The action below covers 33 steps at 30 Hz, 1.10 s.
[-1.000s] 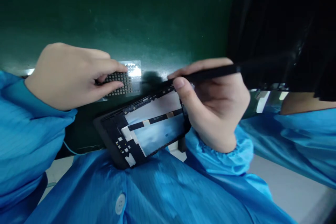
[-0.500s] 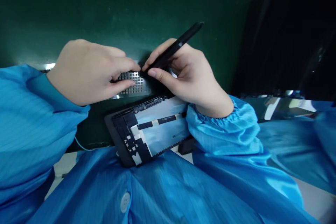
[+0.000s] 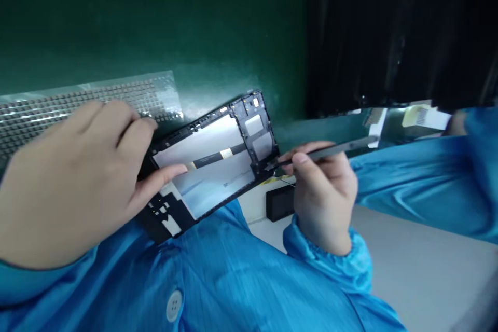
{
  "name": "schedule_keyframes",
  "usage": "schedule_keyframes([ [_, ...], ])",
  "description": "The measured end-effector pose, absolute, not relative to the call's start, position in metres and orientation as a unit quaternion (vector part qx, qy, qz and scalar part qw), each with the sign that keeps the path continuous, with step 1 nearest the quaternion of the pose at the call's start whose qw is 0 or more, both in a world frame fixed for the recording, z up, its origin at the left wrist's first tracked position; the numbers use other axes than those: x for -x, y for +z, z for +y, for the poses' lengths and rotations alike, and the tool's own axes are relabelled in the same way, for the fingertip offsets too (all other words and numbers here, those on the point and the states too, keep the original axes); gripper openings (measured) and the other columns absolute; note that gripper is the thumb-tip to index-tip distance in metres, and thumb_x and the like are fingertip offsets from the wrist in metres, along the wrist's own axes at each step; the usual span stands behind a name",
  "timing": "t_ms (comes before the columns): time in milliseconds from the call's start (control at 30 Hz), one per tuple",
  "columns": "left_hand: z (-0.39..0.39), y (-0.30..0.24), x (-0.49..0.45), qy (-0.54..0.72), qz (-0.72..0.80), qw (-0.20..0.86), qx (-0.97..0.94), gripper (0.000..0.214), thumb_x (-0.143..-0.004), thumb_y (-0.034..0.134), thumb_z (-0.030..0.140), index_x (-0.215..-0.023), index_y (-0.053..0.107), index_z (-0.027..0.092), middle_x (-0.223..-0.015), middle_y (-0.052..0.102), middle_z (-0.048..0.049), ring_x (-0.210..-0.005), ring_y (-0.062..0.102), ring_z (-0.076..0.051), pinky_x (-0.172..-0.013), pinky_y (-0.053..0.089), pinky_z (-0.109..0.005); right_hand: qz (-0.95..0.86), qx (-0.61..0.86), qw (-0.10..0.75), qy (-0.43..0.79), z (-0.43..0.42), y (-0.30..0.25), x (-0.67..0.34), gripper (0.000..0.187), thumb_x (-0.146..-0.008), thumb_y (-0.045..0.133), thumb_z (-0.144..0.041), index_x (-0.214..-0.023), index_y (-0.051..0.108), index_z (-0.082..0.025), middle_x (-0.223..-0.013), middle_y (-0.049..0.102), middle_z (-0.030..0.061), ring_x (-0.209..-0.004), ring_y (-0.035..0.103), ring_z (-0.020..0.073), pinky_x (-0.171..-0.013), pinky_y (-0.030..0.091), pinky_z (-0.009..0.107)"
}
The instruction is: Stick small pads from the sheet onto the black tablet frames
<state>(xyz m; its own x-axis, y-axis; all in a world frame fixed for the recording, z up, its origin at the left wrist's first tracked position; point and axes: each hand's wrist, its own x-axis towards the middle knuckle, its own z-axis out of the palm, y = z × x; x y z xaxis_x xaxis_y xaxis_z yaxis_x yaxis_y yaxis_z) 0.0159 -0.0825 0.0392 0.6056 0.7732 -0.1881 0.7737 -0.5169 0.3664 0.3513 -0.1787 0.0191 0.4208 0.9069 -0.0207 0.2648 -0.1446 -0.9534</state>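
Note:
My left hand [image 3: 78,176] grips the left end of an opened tablet [image 3: 210,187], thumb across its inner face and fingers curled at its far edge. The tablet lies tilted in front of my body; a black frame surrounds a silvery panel crossed by a dark flex strip [image 3: 212,159]. My right hand [image 3: 322,192] is closed on dark tweezers [image 3: 334,149]. Their tip meets the frame's lower right corner; whether a small part is in the tip I cannot tell. Partly behind my left hand, a clear sheet [image 3: 151,94] carries rows of small grey squares.
The green work mat [image 3: 233,36] spreads beyond the tablet. Dark plastic sheeting [image 3: 397,36] stands at the upper right. A co-worker's blue sleeve [image 3: 428,187] reaches in from the right, near papers [image 3: 426,116]. A black block [image 3: 279,202] sits below the tablet's right end.
My left hand has left the clear sheet and taken hold of the tablet. My right hand, with the tweezers, has moved from the sheet to the tablet's right corner, right and nearer me.

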Motion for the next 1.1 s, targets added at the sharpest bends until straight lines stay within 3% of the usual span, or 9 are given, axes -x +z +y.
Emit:
schedule_keyframes([
  [200,-0.097,0.024,-0.031,-0.041,0.446,0.199,-0.871,0.085,-0.1,0.032,0.076,-0.168,0.046,0.028,-0.125,0.064,-0.0228,-0.124,0.061,-0.055,-0.102,0.053,-0.077,-0.476,0.652,0.511,0.295,-0.221,-0.006,-0.349,0.013,-0.101,0.079,-0.024,-0.111,0.072,-0.029,-0.099,0.079,0.0015,-0.089,0.081,0.0184,-0.082,0.069,0.035],
  [333,-0.094,0.024,-0.03,-0.046,0.446,0.198,-0.872,0.087,-0.099,0.03,0.081,-0.163,0.052,0.026,-0.123,0.062,-0.0219,-0.123,0.062,-0.054,-0.1,0.054,-0.075,-0.505,0.637,0.509,0.284,-0.218,-0.014,-0.347,0.018,-0.102,0.074,-0.018,-0.115,0.07,-0.029,-0.102,0.077,0.002,-0.098,0.082,0.0186,-0.088,0.069,0.035],
  [533,-0.094,0.024,-0.031,-0.065,0.446,0.185,-0.873,0.096,-0.098,0.026,0.082,-0.148,0.065,0.01,-0.125,0.06,-0.028,-0.124,0.062,-0.057,-0.103,0.052,-0.075,-0.531,0.624,0.506,0.269,-0.22,-0.016,-0.347,0.026,-0.101,0.072,-0.011,-0.118,0.07,-0.03,-0.102,0.075,0.0021,-0.099,0.08,0.0195,-0.09,0.066,0.037],
  [667,-0.091,0.024,-0.03,-0.07,0.455,0.194,-0.866,0.095,-0.097,0.025,0.085,-0.151,0.063,0.017,-0.124,0.06,-0.0243,-0.124,0.061,-0.054,-0.1,0.054,-0.072,-0.589,0.626,0.453,0.238,-0.219,-0.01,-0.346,0.037,-0.094,0.075,-0.004,-0.122,0.073,-0.029,-0.107,0.077,0.0037,-0.101,0.077,0.0207,-0.09,0.062,0.039],
  [833,-0.091,0.025,-0.03,-0.042,0.445,0.224,-0.866,0.083,-0.103,0.035,0.077,-0.163,0.051,0.021,-0.133,0.062,-0.0232,-0.13,0.059,-0.052,-0.109,0.052,-0.072,-0.498,0.646,0.547,0.188,-0.222,0.0,-0.36,0.021,-0.095,0.066,-0.011,-0.098,0.079,-0.027,-0.114,0.078,0.0062,-0.111,0.074,0.0258,-0.099,0.059,0.047],
  [900,-0.098,0.021,-0.033,0.005,0.438,0.231,-0.869,0.079,-0.107,0.036,0.071,-0.168,0.044,0.022,-0.143,0.061,-0.0226,-0.134,0.057,-0.051,-0.116,0.049,-0.075,-0.478,0.674,0.508,0.244,-0.23,0.004,-0.365,0.018,-0.093,0.063,-0.016,-0.084,0.075,-0.026,-0.103,0.076,0.0054,-0.101,0.072,0.0247,-0.092,0.058,0.043],
  [967,-0.11,0.013,-0.037,0.06,0.444,0.242,-0.861,0.076,-0.108,0.04,0.07,-0.168,0.045,0.023,-0.149,0.061,-0.0202,-0.136,0.056,-0.049,-0.118,0.049,-0.076,-0.501,0.675,0.398,0.366,-0.243,0.006,-0.359,0.012,-0.089,0.069,-0.019,-0.079,0.073,-0.024,-0.086,0.075,0.0031,-0.082,0.071,0.0214,-0.077,0.057,0.036],
  [1033,-0.125,0.006,-0.043,0.103,0.454,0.247,-0.85,0.071,-0.108,0.046,0.067,-0.164,0.05,0.023,-0.148,0.063,-0.0192,-0.135,0.058,-0.047,-0.116,0.051,-0.074,-0.516,0.64,0.323,0.468,-0.257,0.002,-0.34,0.006,-0.085,0.082,-0.026,-0.088,0.077,-0.025,-0.081,0.08,0.0018,-0.07,0.074,0.021,-0.065,0.057,0.033],
  [1100,-0.14,0.002,-0.05,0.132,0.45,0.233,-0.852,0.065,-0.109,0.051,0.064,-0.158,0.055,0.023,-0.138,0.068,-0.0177,-0.126,0.065,-0.042,-0.108,0.059,-0.066,-0.493,0.622,0.348,0.499,-0.267,-0.007,-0.316,0.029,-0.086,0.088,-0.041,-0.109,0.075,-0.029,-0.088,0.086,0.0023,-0.074,0.081,0.0263,-0.064,0.064,0.036],
])
